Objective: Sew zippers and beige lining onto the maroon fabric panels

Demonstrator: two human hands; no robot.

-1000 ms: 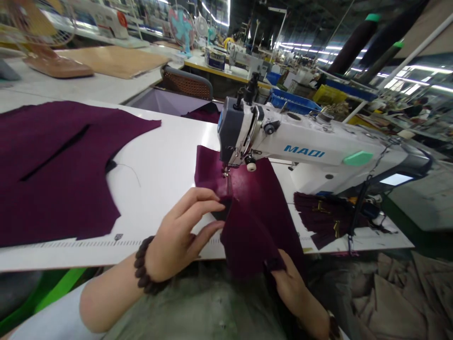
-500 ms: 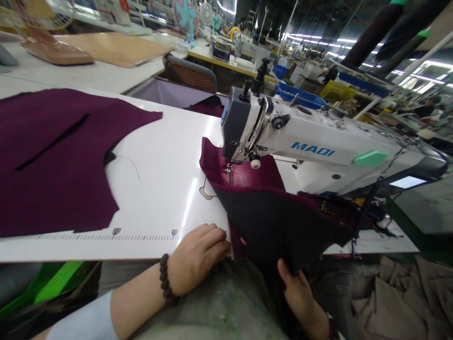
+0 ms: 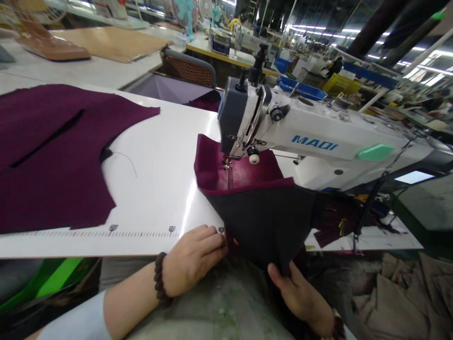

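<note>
A maroon fabric piece with a dark grey back (image 3: 262, 217) lies under the needle and presser foot (image 3: 227, 164) of a white sewing machine (image 3: 311, 137). Its near part is folded up, so the dark side faces me and hangs over the table edge. My left hand (image 3: 194, 259), with a beaded bracelet at the wrist, has its fingers curled on the fabric's lower left edge. Lower right, my right hand (image 3: 297, 293) pinches the hanging dark edge, thumb in front and most fingers hidden behind.
Another maroon fabric panel (image 3: 56, 156) with a dark slit lies flat on the white table (image 3: 155, 174) at left. Maroon strips with gold hardware (image 3: 336, 219) lie right of the machine. Brown cloth (image 3: 399, 302) is heaped at lower right. A chair (image 3: 189, 68) stands behind.
The fabric's right part has swung left and drawn together, uncovering the strips with gold hardware. My right hand has shifted slightly left with the edge. The left hand keeps nearly the same place.
</note>
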